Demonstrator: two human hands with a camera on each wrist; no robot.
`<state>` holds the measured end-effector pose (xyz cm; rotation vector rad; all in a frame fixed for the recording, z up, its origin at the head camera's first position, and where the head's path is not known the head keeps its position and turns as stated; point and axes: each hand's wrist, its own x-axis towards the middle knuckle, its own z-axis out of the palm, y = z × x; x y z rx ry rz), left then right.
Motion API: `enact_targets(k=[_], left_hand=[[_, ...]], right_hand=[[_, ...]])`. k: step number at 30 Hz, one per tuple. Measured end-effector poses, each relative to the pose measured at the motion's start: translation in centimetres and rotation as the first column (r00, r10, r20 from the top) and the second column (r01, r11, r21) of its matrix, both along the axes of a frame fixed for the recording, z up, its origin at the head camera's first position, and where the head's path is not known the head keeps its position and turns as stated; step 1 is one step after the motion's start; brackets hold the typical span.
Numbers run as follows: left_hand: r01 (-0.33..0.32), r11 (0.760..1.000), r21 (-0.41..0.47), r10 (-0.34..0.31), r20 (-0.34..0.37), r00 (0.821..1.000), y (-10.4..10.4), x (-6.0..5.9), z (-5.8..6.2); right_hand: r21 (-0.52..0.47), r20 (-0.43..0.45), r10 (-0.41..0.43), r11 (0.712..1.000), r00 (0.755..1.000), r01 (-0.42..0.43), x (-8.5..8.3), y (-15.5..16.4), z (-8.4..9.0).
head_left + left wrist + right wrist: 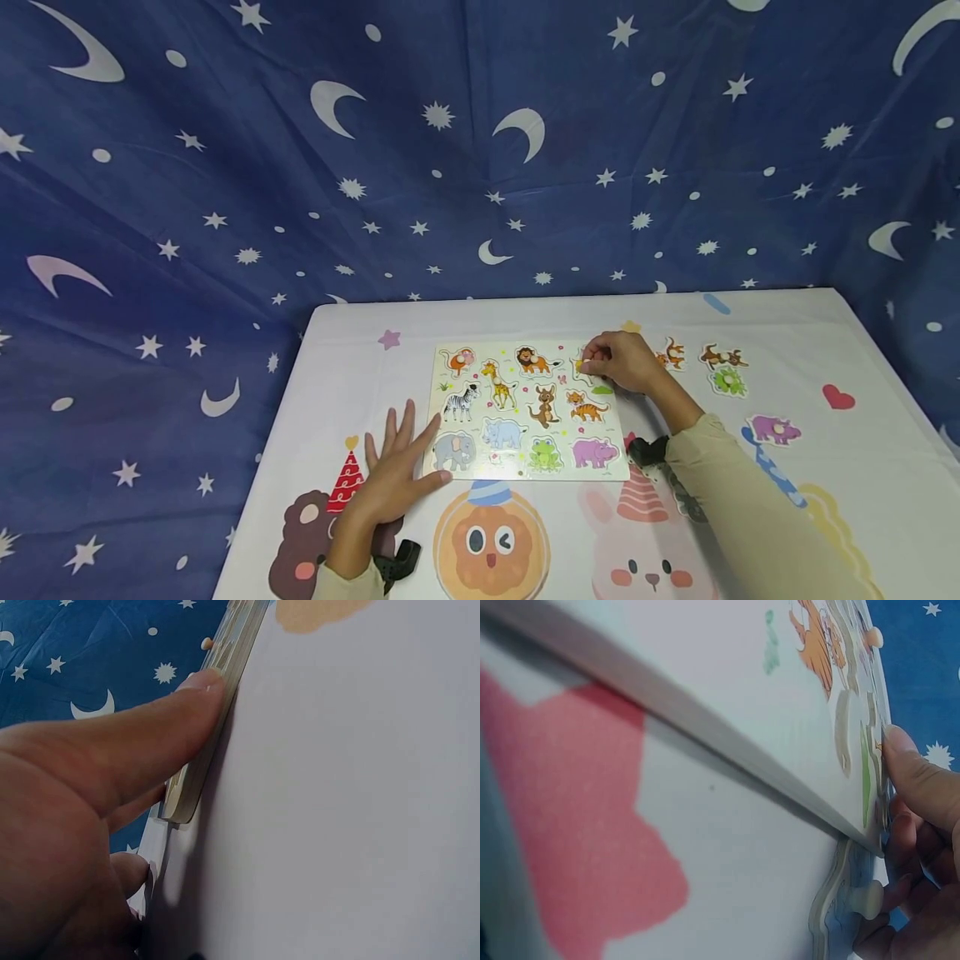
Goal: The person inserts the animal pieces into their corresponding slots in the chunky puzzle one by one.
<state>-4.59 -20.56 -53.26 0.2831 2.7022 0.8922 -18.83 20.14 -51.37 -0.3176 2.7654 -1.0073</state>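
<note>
A white wooden animal puzzle board (480, 462) lies flat on the table. My left hand (393, 479) rests at its lower left corner with fingers spread; the left thumb (165, 727) presses on the board's edge in the left wrist view. At the upper right corner, my right hand (626, 360) pinches a puzzle piece with some yellow on it (579, 367), over that corner's slot. Most of this piece is hidden by the fingers. Beside the right thumb (911, 769), the board's slot edges show in the right wrist view.
Right of the board lie loose pieces: a tiger (671, 354), a kangaroo (723, 358), a frog (729, 382) and a purple hippo (775, 430). A greyish piece (687, 502) is partly under the right sleeve. A blue star-and-moon curtain (465, 242) hangs behind the table.
</note>
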Motion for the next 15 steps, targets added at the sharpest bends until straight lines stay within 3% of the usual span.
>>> enact_targets(k=[15], left_hand=[[-0.001, 1.000, 0.014, 0.001, -0.006, 1.000, -0.07, -0.02, 0.02]], right_hand=[[0.019, 0.000, 0.015, 1.000, 1.000, -0.015, -0.01, 0.06, -0.01]])
